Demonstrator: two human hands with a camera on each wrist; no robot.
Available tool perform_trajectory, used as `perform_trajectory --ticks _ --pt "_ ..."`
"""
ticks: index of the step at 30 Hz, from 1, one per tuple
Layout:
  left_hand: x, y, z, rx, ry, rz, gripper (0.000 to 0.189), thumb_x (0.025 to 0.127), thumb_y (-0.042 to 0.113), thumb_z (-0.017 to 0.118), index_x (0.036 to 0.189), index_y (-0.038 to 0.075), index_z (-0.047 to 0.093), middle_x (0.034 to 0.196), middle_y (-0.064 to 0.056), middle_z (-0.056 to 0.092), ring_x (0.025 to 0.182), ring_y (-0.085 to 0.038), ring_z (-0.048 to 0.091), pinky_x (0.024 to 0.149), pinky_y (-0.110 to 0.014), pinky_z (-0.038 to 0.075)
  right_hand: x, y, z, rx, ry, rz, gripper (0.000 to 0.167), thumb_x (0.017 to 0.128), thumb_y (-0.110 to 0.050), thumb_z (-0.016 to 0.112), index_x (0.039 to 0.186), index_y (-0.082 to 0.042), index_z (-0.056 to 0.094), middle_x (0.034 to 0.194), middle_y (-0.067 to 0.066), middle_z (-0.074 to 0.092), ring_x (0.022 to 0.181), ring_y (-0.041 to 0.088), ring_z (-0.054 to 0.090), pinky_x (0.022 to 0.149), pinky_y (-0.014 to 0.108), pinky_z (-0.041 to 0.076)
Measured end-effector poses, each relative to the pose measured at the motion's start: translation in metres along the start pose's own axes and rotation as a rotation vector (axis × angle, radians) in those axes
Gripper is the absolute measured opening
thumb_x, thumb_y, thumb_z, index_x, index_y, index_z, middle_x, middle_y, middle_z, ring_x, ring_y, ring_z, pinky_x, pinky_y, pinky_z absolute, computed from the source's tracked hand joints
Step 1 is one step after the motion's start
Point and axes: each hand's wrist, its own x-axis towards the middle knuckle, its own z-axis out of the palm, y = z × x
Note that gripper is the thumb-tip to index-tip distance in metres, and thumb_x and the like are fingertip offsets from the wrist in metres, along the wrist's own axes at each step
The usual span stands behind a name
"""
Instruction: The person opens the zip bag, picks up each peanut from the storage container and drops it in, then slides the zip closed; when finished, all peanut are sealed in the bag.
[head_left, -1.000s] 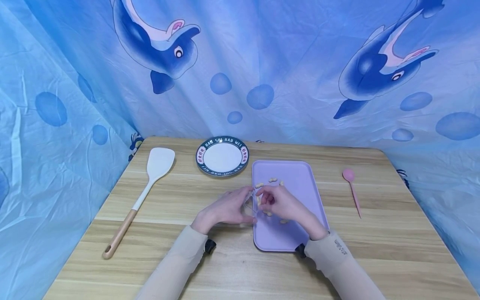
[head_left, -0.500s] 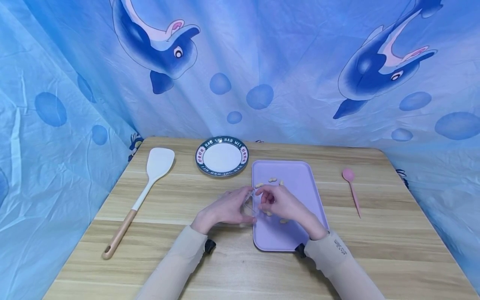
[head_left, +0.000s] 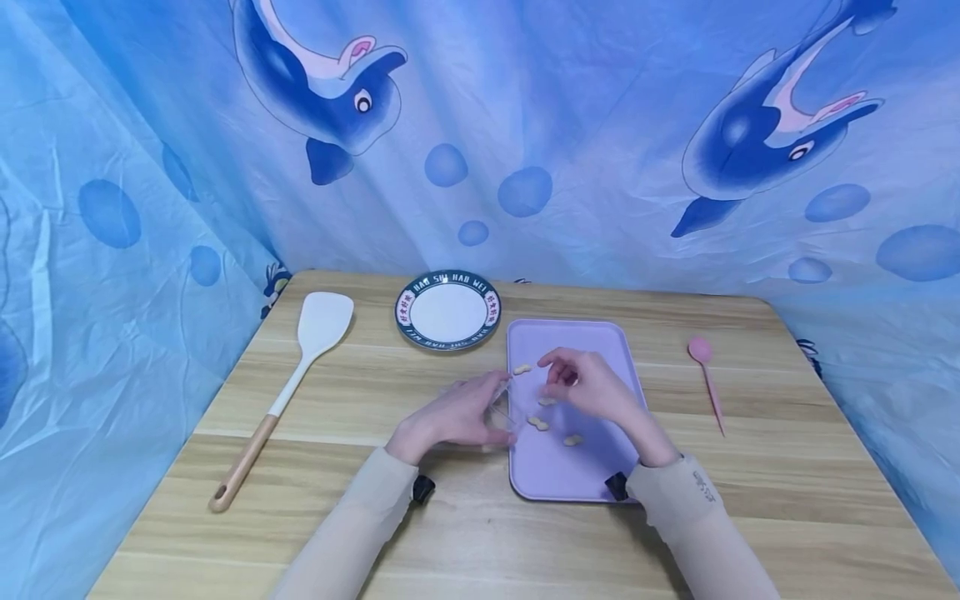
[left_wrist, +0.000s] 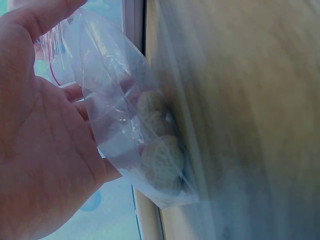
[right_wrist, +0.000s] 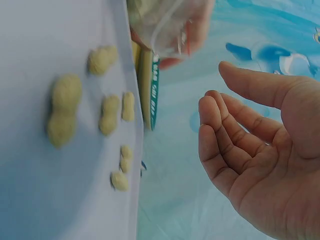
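Observation:
My left hand (head_left: 459,412) holds a clear plastic zip bag (left_wrist: 107,75) by its mouth, at the left edge of the lilac tray (head_left: 558,479). Peanuts in their shells (left_wrist: 162,162) lie in the bottom of the bag in the left wrist view. Over the tray hovers my right hand (head_left: 596,390), fingers loosely bent and thumb apart, with nothing between them. Several unshelled peanuts (right_wrist: 64,112) are scattered on the tray below it. One peanut (head_left: 537,423) lies close to the bag, and my right hand partly covers others in the head view.
A white plate with a dark green patterned rim (head_left: 448,340) stands behind the left hand. At the far left lies a white spatula (head_left: 324,323) with a wooden handle. A pink spoon (head_left: 701,350) lies right of the tray. A blue dolphin-print curtain (head_left: 480,150) surrounds the table.
My right hand has moved away from the bag, to the right and farther back over the tray, uncovering peanuts near the bag. My left hand keeps its place with the bag.

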Motion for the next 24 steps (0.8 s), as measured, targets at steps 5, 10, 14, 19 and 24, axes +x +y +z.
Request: perform_trajectory --ticks 5,10,14,19,24 --pt "0.0 0.0 0.0 0.0 -0.002 -0.01 0.097 0.08 0.049 0.079 0.153 0.009 0.031 0.154 -0.01 0.042 0.14 -0.025 0.04 0.114 -0.052 0.031 0.0 0.012 -0.013 -0.026 0.065 0.02 0.026 0.081 0.001 0.079 0.104 0.003 0.069 0.077 0.002 0.064 0.068 0.014 0.059 0.061 0.025 0.049" --pt "0.0 0.001 0.0 -0.004 -0.006 -0.017 0.098 0.079 0.05 0.079 0.154 0.01 0.03 0.155 -0.01 0.04 0.141 -0.025 0.038 0.115 -0.052 0.029 0.001 0.026 -0.028 -0.037 0.023 0.099 0.028 0.082 0.001 0.078 0.107 0.007 0.066 0.077 0.003 0.062 0.066 0.016 0.056 0.059 0.025 0.047" --pt "0.0 0.001 0.0 -0.009 -0.004 -0.015 0.099 0.079 0.05 0.079 0.154 0.009 0.03 0.156 -0.01 0.039 0.142 -0.025 0.037 0.115 -0.053 0.028 0.006 0.039 -0.037 -0.028 -0.03 0.13 0.031 0.083 0.001 0.076 0.109 0.011 0.063 0.077 0.006 0.062 0.066 0.018 0.055 0.059 0.025 0.046" --pt "0.0 0.0 0.0 -0.016 -0.003 -0.017 0.098 0.079 0.049 0.08 0.154 0.009 0.03 0.156 -0.01 0.039 0.142 -0.025 0.037 0.116 -0.053 0.027 0.011 0.055 -0.041 -0.022 -0.082 0.165 0.031 0.085 -0.001 0.076 0.11 0.012 0.062 0.078 0.008 0.063 0.067 0.019 0.056 0.06 0.026 0.046" --pt "0.0 0.001 0.0 -0.02 -0.009 -0.027 0.099 0.079 0.05 0.08 0.155 0.01 0.029 0.157 -0.009 0.038 0.143 -0.025 0.036 0.116 -0.053 0.026 0.018 0.069 -0.039 -0.011 -0.101 0.201 0.031 0.085 -0.003 0.077 0.11 0.009 0.064 0.08 0.007 0.065 0.07 0.018 0.059 0.065 0.028 0.049"
